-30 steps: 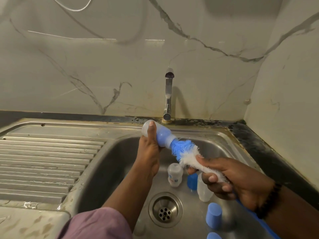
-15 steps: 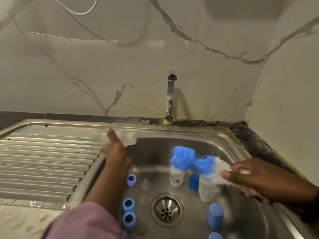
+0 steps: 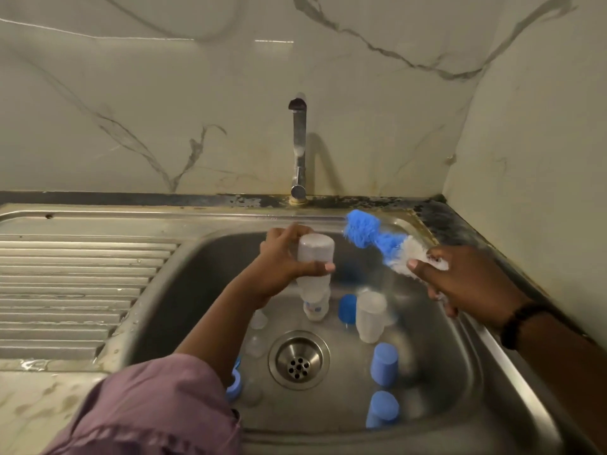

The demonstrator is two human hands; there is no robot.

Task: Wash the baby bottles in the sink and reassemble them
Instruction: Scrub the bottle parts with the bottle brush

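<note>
Marble-pattern wall (image 3: 164, 110) forms backsplash and R corner; worktop (image 3: 29, 408) visible at lower L. Stainless sink (image 3: 486, 366) w/ ribbed drainboard (image 3: 72, 290) on L, basin on R, drain (image 3: 299, 359) at basin centre. Chrome tap (image 3: 298, 149) stands at rear rim, no water visible. L hand (image 3: 282, 261), purple sleeve (image 3: 157, 405), holds clear baby bottle (image 3: 314, 261) over the basin, base up, mouth down; grip: fingers and thumb curled round the body. R hand (image 3: 466, 280), dark wristband, holds bottle brush (image 3: 377, 239) near the bristle end; blue-and-white head points up-L toward rear rim, apart from the held bottle; grip: fingers wrapped round brush. On basin floor: second clear bottle (image 3: 371, 316) upright, R of drain; small printed bottle (image 3: 315, 307) directly below the held one; blue caps (image 3: 384, 364) at R and front-R, another blue cap (image 3: 347, 308) betw. the two standing bottles; blue ring (image 3: 235, 385) beside L forearm; clear teats (image 3: 259, 320) L of drain, blurred.
</note>
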